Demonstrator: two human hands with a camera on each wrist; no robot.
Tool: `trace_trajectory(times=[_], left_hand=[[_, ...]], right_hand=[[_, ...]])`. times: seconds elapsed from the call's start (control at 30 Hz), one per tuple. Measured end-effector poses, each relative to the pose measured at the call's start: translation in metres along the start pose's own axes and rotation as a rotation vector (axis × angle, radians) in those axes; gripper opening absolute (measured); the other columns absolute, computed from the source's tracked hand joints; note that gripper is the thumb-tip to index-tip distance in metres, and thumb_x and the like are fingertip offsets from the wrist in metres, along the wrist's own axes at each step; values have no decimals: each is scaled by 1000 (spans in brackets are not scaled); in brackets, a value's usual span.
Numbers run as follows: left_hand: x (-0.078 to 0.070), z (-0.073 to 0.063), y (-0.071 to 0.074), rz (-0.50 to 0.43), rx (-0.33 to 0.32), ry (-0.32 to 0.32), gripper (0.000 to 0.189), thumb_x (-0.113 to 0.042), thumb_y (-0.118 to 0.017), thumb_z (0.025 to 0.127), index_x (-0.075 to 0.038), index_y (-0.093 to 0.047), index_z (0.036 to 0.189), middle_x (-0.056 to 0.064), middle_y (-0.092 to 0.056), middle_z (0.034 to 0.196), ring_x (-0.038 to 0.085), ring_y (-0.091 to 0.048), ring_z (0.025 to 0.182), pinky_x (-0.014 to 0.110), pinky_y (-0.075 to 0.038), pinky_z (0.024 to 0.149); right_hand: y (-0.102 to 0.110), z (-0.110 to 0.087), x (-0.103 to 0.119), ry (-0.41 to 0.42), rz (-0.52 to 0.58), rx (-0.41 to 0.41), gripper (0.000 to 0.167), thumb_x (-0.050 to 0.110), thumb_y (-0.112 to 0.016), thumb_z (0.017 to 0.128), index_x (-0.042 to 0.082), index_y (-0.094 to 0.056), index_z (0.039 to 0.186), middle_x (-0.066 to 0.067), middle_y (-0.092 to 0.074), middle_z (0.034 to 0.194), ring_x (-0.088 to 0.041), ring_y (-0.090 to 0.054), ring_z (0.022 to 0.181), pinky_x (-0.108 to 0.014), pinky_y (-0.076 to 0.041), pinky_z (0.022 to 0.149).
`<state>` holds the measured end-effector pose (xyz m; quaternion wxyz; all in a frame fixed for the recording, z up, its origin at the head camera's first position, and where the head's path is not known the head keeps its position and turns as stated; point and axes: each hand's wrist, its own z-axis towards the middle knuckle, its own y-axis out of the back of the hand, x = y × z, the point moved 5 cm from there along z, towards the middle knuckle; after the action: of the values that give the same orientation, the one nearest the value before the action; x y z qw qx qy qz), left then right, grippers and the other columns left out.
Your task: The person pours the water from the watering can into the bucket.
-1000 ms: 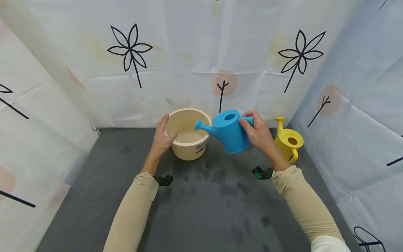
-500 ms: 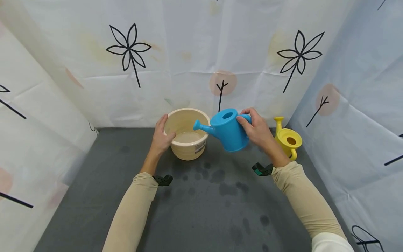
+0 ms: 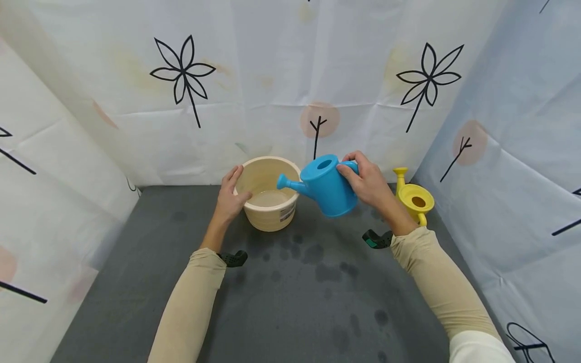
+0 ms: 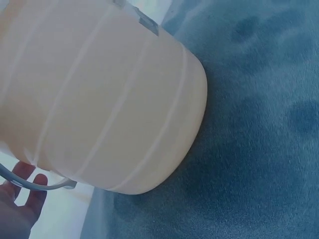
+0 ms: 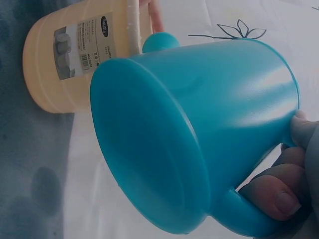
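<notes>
I list: blue can (image 3: 331,189), tipped slightly further, seemingly toward basin (image 3: 265,220); right hand (image 3: 366,182), fingers round handle (image 3: 352,166); left hand (image 3: 230,196), fingers spread, basin's left.

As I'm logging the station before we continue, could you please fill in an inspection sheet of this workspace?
Surface: dark grey tabletop, with darker patches that may be damp.
Job's things: cream tub standing; blue watering can raised, tilted, spout toward the tub.
Clutter: yellow watering can standing at the right.
Hands: left hand touches the tub's left rim; right hand grips the blue handle.
Cables: thin dark curl in the left corner; cannot tell if cord.
Surroundings: white sheets with black plant outlines.
</notes>
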<state>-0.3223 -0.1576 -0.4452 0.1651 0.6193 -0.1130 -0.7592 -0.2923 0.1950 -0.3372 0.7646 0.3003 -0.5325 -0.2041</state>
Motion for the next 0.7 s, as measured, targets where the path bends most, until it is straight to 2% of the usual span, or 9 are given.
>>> trace_trajectory(times=[0.1,0.2,0.53,0.7], left_hand=[[0,0,0,20,3,15,86,-9,-65,81,-21,-34,161,2,-24,169,30,-22,157,50,-21,127],[0,0,1,25,3,19,86,-9,-65,82,-20,-33,161,2,-24,170,30,-22,158,49,-20,128],[3,0,1,-19,-16,3,85,-6,-63,83,-17,-32,162,4,-24,170,29,-21,158,46,-19,128],[2,0,-1,-33,-20,5,85,-5,-62,82,-17,-32,161,4,-24,170,29,-21,158,45,-18,129]], right_hand=[[1,1,2,4,-9,5,38,32,-49,107,1,-47,129,-27,-59,131,-46,-61,110,-65,-50,99],[1,2,5,10,-17,11,37,30,-49,107,0,-47,128,-27,-59,130,-46,-60,110,-65,-49,99],[1,8,18,76,-48,43,29,26,-51,107,2,-47,124,-28,-62,128,-46,-63,108,-63,-52,96],[3,12,22,103,-73,50,29,25,-52,106,2,-49,123,-29,-64,122,-45,-66,101,-60,-54,90]])
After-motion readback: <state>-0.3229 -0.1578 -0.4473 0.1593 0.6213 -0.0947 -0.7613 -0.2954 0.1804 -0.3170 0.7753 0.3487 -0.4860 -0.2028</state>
